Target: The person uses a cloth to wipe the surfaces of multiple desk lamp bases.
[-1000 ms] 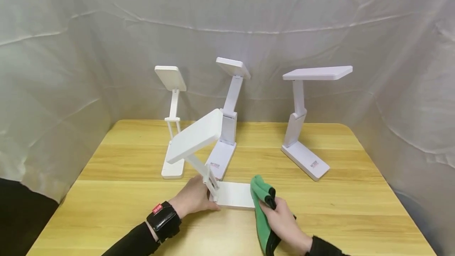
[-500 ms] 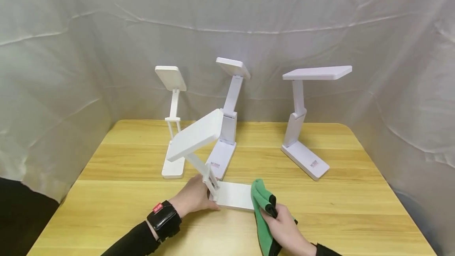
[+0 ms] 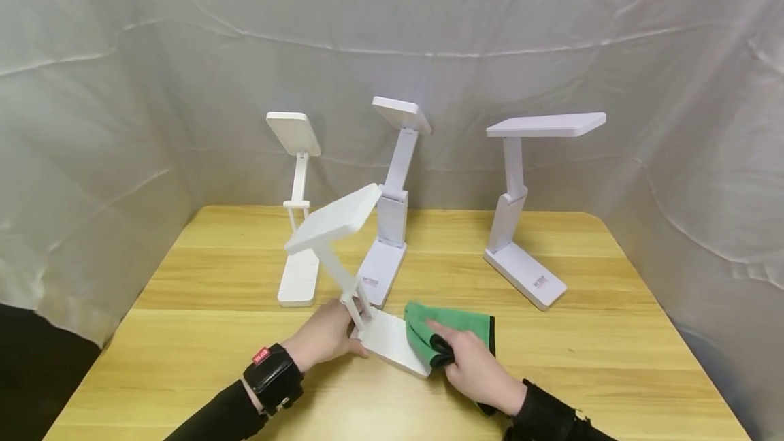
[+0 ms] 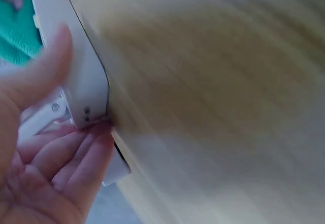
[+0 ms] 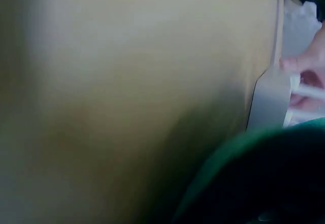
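Note:
A white folding desk lamp (image 3: 389, 340) stands near the table's front, its base turned obliquely and its head tilted up to the left. My left hand (image 3: 324, 333) grips the rear end of the base, beside the hinged arm. In the left wrist view, fingers of the left hand (image 4: 56, 168) curl at the base's end (image 4: 84, 82), with the thumb along its side. My right hand (image 3: 480, 367) holds a green cloth (image 3: 468, 322) with black edging, folded over the right part of the base. In the right wrist view, the cloth (image 5: 304, 132) hides that hand's fingers.
Behind stand three more white desk lamps: one at left (image 3: 299, 279), one in the middle (image 3: 381, 271) and one at right (image 3: 527, 274). They share a wooden table (image 3: 612, 346), with pale fabric (image 3: 429, 19) hanging around its back and sides.
The lamp's base has swung round, its right end coming toward the front. My right hand has moved left and slightly up with the cloth, which now spreads out more to the right.

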The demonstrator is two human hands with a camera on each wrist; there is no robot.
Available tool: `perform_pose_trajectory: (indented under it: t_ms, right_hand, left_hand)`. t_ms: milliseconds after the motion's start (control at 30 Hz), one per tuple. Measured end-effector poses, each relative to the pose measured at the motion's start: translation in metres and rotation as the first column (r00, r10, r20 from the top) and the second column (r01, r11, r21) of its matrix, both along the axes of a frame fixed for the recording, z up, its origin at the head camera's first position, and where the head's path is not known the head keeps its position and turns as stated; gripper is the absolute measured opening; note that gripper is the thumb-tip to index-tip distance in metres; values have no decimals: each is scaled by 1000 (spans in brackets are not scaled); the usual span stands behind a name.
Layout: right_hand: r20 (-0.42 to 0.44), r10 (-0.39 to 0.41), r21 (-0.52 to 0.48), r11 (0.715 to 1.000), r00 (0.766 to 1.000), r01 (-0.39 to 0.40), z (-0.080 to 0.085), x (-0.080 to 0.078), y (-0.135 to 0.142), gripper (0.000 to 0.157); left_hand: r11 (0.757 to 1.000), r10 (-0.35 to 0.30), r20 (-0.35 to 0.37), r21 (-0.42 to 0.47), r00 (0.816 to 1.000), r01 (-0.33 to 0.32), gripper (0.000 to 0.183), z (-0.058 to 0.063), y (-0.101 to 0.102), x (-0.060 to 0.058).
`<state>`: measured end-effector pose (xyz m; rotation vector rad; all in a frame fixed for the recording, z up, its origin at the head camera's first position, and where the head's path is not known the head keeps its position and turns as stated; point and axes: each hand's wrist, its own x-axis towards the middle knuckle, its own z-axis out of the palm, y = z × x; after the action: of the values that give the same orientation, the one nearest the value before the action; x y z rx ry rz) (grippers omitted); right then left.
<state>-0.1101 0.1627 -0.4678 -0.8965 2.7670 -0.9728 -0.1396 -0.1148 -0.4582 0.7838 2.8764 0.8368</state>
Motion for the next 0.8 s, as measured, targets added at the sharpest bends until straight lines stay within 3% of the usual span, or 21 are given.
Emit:
perform_pose_trajectory:
  t_ms: [100, 233, 367, 500, 667, 800]
  right_hand:
    - [24, 48, 10, 999, 999, -48, 1, 11, -6, 62]
    - [46, 85, 19, 996, 995, -86, 2, 25, -15, 56]
    - [75, 135, 2, 991, 988, -136, 4, 30, -26, 49]
    - [118, 176, -25, 984, 977, -174, 5, 16, -40, 49]
    - [149, 147, -82, 987, 978, -136, 3, -9, -58, 42]
    - [130, 158, -77, 986, 979, -149, 1, -12, -59, 45]
  left_hand:
    - [999, 5, -31, 40, 999, -4, 55, -1, -8, 2]
    - [991, 8, -21, 135, 1000, -5, 42, -4, -14, 6]
    - [985, 66, -19, 163, 998, -62, 34, -6, -17, 10]
    - [985, 100, -32, 146, 995, -94, 28, -7, -18, 12]
    - [981, 94, -39, 175, 995, -86, 24, -7, -16, 12]
    - [979, 111, -34, 175, 993, -104, 23, -7, -14, 11]
